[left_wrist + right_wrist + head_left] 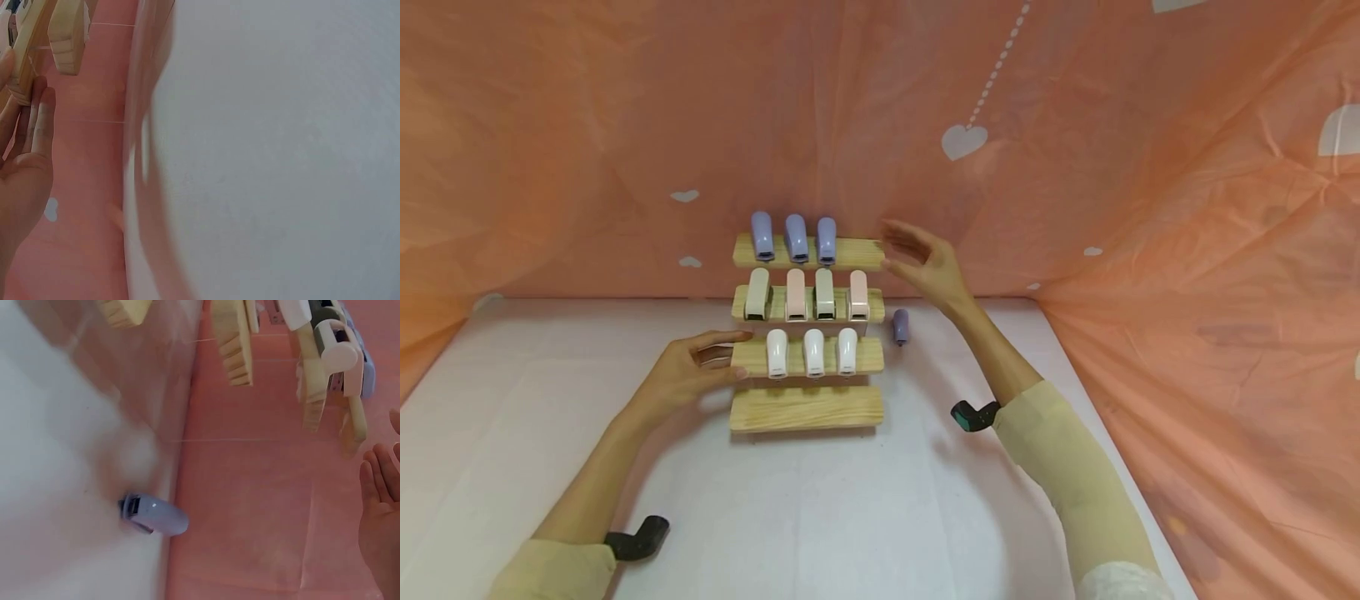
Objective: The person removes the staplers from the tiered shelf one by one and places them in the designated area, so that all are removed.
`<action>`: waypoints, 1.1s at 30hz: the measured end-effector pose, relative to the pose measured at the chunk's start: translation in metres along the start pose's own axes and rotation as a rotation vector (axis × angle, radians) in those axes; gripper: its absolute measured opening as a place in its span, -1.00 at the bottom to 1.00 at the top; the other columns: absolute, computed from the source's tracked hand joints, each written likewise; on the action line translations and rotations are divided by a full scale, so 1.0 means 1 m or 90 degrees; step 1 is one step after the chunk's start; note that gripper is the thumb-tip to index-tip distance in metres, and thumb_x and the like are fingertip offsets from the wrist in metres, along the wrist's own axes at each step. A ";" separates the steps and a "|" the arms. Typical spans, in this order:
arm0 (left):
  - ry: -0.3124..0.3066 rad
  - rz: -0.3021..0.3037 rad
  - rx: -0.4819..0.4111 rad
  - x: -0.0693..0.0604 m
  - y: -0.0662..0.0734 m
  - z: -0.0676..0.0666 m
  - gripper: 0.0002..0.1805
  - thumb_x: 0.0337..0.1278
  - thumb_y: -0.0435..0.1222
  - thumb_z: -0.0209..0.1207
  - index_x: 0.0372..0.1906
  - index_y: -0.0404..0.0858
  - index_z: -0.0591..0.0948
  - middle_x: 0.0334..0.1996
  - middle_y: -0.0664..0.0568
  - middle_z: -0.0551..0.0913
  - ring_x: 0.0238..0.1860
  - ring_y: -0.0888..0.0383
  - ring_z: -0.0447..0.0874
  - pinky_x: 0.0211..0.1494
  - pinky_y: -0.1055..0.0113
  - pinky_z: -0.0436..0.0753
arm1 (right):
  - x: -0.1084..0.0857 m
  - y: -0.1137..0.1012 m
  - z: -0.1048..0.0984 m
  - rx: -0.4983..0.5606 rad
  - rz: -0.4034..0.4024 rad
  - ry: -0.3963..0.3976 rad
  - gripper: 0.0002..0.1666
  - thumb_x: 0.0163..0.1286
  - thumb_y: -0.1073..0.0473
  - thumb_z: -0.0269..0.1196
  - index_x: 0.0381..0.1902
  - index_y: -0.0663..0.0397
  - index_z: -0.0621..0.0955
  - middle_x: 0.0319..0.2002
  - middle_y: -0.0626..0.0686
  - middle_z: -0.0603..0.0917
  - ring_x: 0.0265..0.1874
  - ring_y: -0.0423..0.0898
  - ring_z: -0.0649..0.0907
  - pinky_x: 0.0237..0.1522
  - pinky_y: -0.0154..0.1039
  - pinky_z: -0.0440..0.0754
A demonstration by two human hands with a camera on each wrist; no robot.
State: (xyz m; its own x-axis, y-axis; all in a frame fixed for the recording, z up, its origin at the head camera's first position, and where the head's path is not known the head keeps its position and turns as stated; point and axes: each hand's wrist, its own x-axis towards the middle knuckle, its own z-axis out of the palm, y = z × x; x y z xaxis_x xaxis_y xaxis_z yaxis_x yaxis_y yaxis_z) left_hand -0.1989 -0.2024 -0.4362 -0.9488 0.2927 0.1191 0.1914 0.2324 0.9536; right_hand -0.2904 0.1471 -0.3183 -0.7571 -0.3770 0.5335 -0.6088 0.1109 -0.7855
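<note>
My left hand (681,375) holds the left end of the third board of a stepped wooden display rack (808,410), thumb in front and fingers behind. In the left wrist view the fingers (44,128) lie nearly straight against that board's end. At the top board's right end, my right hand (936,271) is raised, fingers loosely bent, holding nothing. The right wrist view has its fingers (375,478) apart from the rack. Several small stapler-shaped devices stand on the rack: purple ones (796,237) on top, green and pink ones (796,293) below, white ones (814,352) lower.
A single purple stapler-shaped device (901,325) lies on the white tabletop (850,517) right of the rack. Behind and to the right hangs an orange-pink cloth (1075,167) with white hearts. Black wrist devices (638,537) show at both sleeves.
</note>
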 end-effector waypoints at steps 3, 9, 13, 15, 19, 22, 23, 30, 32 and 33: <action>0.000 0.006 0.010 -0.001 -0.001 0.000 -0.38 0.14 -0.28 0.41 0.31 -0.31 0.51 0.22 -0.20 0.57 0.05 0.33 0.64 0.03 0.47 0.64 | 0.005 -0.004 0.005 0.017 -0.005 -0.017 -0.38 0.21 0.61 0.27 0.25 0.60 0.41 0.17 0.50 0.51 0.17 0.36 0.52 0.29 0.08 0.46; 0.003 0.017 0.009 -0.001 0.000 0.000 -0.39 0.14 -0.30 0.40 0.30 -0.32 0.52 0.22 -0.23 0.56 0.02 0.32 0.65 0.01 0.45 0.65 | 0.014 -0.011 0.014 -0.004 0.006 -0.046 -0.36 0.21 0.57 0.32 0.26 0.58 0.42 0.16 0.49 0.53 0.17 0.34 0.53 0.30 0.06 0.46; 0.003 0.016 0.009 -0.001 -0.001 0.000 -0.39 0.14 -0.30 0.40 0.31 -0.31 0.52 0.22 -0.23 0.56 0.03 0.32 0.65 0.02 0.45 0.65 | 0.021 -0.007 0.019 -0.021 0.029 -0.068 -0.32 0.22 0.53 0.34 0.29 0.53 0.41 0.21 0.44 0.51 0.22 0.28 0.52 0.32 0.03 0.45; 0.002 0.014 0.011 -0.001 -0.001 0.000 -0.39 0.15 -0.30 0.40 0.31 -0.31 0.51 0.21 -0.23 0.56 0.03 0.31 0.65 0.02 0.45 0.65 | 0.025 -0.001 0.021 -0.024 0.045 -0.080 -0.30 0.23 0.50 0.34 0.33 0.48 0.40 0.25 0.39 0.49 0.25 0.24 0.51 0.33 -0.01 0.45; 0.002 0.010 0.016 -0.001 0.000 0.000 -0.38 0.14 -0.28 0.40 0.31 -0.30 0.51 0.22 -0.22 0.56 0.03 0.32 0.65 0.01 0.46 0.65 | 0.033 0.008 0.024 -0.031 0.077 -0.092 -0.27 0.24 0.42 0.38 0.37 0.35 0.41 0.31 0.27 0.49 0.26 0.12 0.53 0.31 -0.13 0.47; 0.001 0.006 0.015 0.000 0.000 0.000 -0.38 0.14 -0.28 0.41 0.31 -0.31 0.51 0.23 -0.22 0.55 0.03 0.34 0.64 0.01 0.46 0.65 | 0.038 0.006 0.027 -0.036 0.089 -0.100 -0.26 0.25 0.36 0.40 0.37 0.28 0.43 0.32 0.21 0.50 0.25 0.05 0.55 0.28 -0.20 0.50; 0.001 0.005 0.015 0.000 0.000 0.000 -0.38 0.14 -0.28 0.41 0.31 -0.31 0.51 0.23 -0.22 0.55 0.03 0.34 0.64 0.01 0.46 0.65 | 0.039 0.005 0.028 -0.040 0.091 -0.104 -0.26 0.25 0.35 0.41 0.37 0.26 0.43 0.32 0.18 0.50 0.24 0.02 0.56 0.27 -0.22 0.51; 0.006 0.002 0.015 -0.001 0.000 -0.001 -0.38 0.14 -0.28 0.41 0.30 -0.32 0.51 0.22 -0.21 0.56 0.04 0.35 0.63 0.02 0.47 0.64 | 0.048 0.004 0.037 -0.030 0.091 -0.135 -0.23 0.23 0.36 0.42 0.38 0.30 0.40 0.27 0.22 0.53 0.18 0.00 0.59 0.21 -0.25 0.55; 0.008 -0.003 0.017 -0.002 0.000 -0.001 -0.37 0.14 -0.27 0.41 0.31 -0.32 0.51 0.22 -0.21 0.56 0.04 0.35 0.63 0.02 0.48 0.64 | 0.051 0.005 0.040 -0.040 0.090 -0.146 -0.22 0.21 0.36 0.43 0.37 0.31 0.41 0.23 0.22 0.56 0.15 -0.01 0.60 0.20 -0.27 0.55; 0.007 -0.005 0.017 -0.003 0.000 -0.002 -0.37 0.14 -0.27 0.41 0.31 -0.32 0.51 0.21 -0.21 0.57 0.04 0.34 0.63 0.02 0.48 0.63 | 0.052 0.005 0.041 -0.043 0.092 -0.149 -0.22 0.19 0.36 0.43 0.36 0.31 0.42 0.21 0.22 0.57 0.14 -0.01 0.60 0.19 -0.28 0.55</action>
State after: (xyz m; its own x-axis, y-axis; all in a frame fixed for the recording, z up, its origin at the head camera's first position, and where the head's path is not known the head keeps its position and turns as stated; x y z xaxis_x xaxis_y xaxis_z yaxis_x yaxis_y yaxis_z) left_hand -0.1965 -0.2046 -0.4357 -0.9532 0.2800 0.1143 0.1897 0.2591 0.9471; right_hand -0.3232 0.0907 -0.3076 -0.7664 -0.5545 0.3242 -0.5191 0.2372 -0.8211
